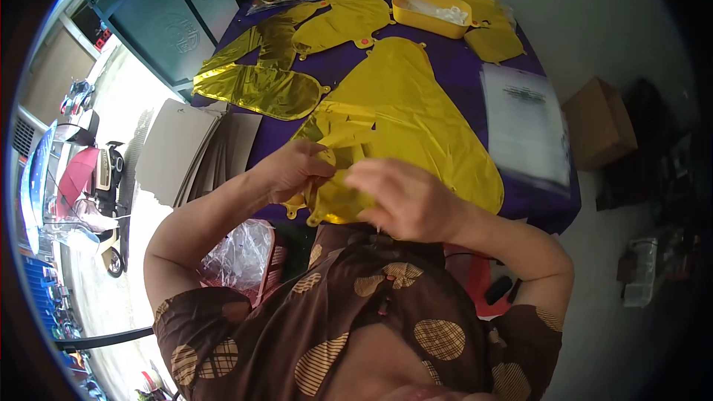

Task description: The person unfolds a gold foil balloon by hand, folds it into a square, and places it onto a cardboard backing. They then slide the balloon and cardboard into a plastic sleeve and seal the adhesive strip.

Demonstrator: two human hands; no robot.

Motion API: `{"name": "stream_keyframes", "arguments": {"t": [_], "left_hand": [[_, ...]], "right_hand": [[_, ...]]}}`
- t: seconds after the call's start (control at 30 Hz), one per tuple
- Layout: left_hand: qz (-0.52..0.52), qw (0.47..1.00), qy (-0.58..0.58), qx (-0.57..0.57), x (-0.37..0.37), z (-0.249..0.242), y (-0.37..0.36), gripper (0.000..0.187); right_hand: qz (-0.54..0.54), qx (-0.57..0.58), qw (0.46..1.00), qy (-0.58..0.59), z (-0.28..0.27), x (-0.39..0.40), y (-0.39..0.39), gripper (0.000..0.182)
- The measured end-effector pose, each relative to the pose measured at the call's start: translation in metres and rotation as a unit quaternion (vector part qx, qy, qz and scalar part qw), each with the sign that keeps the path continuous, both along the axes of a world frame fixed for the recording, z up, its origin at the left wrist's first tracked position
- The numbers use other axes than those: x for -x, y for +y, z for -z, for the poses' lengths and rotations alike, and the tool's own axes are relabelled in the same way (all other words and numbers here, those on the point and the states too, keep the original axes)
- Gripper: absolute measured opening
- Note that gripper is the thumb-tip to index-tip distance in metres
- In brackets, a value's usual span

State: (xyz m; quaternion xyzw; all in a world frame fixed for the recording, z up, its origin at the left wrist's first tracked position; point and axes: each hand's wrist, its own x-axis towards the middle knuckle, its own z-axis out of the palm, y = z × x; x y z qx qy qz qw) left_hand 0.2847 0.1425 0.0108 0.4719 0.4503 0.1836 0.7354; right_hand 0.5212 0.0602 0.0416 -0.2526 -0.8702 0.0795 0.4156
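A large flat golden foil balloon (423, 126) lies across the purple cloth near me, its wide end at the front edge. My left hand (301, 168) pinches a part of the golden foil at the left side of this balloon, fingers closed. Just right of it, over the foil, is my right hand (405, 197), blurred, with its fingers bent; whether it holds anything is hidden. Folded shiny foil (260, 89) lies beyond my left hand, and another golden foil piece (345, 15) lies farther back.
A yellow tub (431, 13) with white contents stands at the back. Clear plastic bags (523, 122) lie on the right of the purple cloth (460, 67). Cardboard sheets (178, 148) are at the left. A cardboard box (600, 125) stands beyond the right edge.
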Motion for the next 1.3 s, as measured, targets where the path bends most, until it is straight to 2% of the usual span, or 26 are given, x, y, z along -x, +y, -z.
{"name": "stream_keyframes", "arguments": {"t": [0.03,0.1,0.13,0.2,0.27,0.37,0.47,0.67,0.87,0.97,1.3], "left_hand": [[-0.003,1.0,0.005,0.004,0.004,-0.003,-0.001,0.028],[-0.008,1.0,0.016,0.013,0.011,-0.02,-0.005,0.031],[-0.011,1.0,0.02,0.018,0.015,-0.023,-0.005,0.033],[-0.001,0.999,0.034,0.019,0.024,-0.02,-0.005,0.034],[-0.001,0.999,0.039,0.017,0.027,-0.02,-0.007,0.035],[0.017,0.999,0.044,0.014,0.027,-0.023,-0.007,0.037],[0.033,0.998,0.039,0.022,0.027,-0.021,-0.003,0.039],[0.044,0.998,0.047,0.004,0.014,-0.021,0.009,0.04],[0.044,0.998,0.047,0.008,0.01,-0.024,0.018,0.04],[0.033,0.998,0.055,0.009,0.016,-0.02,0.02,0.039],[0.057,0.995,0.079,0.004,0.021,-0.021,0.027,0.04]], "right_hand": [[0.008,0.006,1.0,0.012,-0.002,-0.014,0.001,0.026],[0.117,0.019,0.992,-0.029,0.01,-0.054,0.011,0.033],[0.175,-0.014,0.981,-0.079,0.011,-0.074,0.016,0.033],[0.27,0.029,0.944,-0.188,0.024,-0.107,0.021,0.027],[0.274,0.034,0.929,-0.247,0.034,-0.12,0.023,0.028],[0.239,0.03,0.928,-0.285,0.037,-0.115,0.023,0.031],[0.253,0.045,0.916,-0.309,0.04,-0.117,0.023,0.037],[0.288,0.043,0.901,-0.32,0.043,-0.118,0.021,0.038],[0.29,0.04,0.901,-0.321,0.046,-0.125,0.022,0.039],[0.288,0.002,0.901,-0.325,0.046,-0.126,0.021,0.037],[0.286,0.008,0.902,-0.323,0.046,-0.126,0.021,0.038]]}}
